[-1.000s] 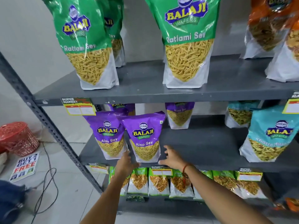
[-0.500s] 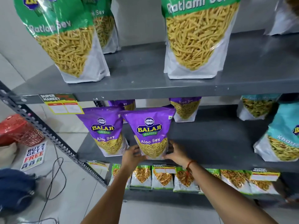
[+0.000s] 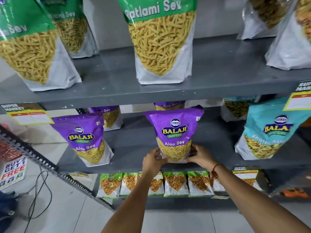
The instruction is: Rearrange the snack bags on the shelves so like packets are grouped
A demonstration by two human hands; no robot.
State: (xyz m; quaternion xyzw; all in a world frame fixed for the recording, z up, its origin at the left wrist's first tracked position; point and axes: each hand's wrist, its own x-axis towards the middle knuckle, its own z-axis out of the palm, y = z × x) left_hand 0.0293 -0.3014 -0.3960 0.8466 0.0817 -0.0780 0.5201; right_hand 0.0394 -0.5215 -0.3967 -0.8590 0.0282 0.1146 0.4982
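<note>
A purple Aloo Sev bag (image 3: 175,132) stands upright at the front middle of the middle shelf (image 3: 134,147). My left hand (image 3: 152,158) grips its lower left corner and my right hand (image 3: 199,156) grips its lower right corner. A second purple Aloo Sev bag (image 3: 85,140) stands to the left, apart from it, and two more purple bags (image 3: 111,116) are further back. Teal Khatta Mitha bags (image 3: 267,132) stand on the right of the same shelf. Green Ratlami Sev bags (image 3: 161,41) fill the top shelf (image 3: 218,78).
Small green-topped packets (image 3: 176,184) line the bottom shelf. Orange-topped bags (image 3: 262,17) stand at the top right. Price tags (image 3: 32,115) hang on the shelf edges. A slanted metal upright (image 3: 50,167), a cable (image 3: 40,187), a sign (image 3: 13,170) and a red basket (image 3: 8,150) are at the left.
Both hands closed on the purple Aloo Sev bag and shifted it to the right, away from the other front purple bag. The camera moved closer and tilted down.
</note>
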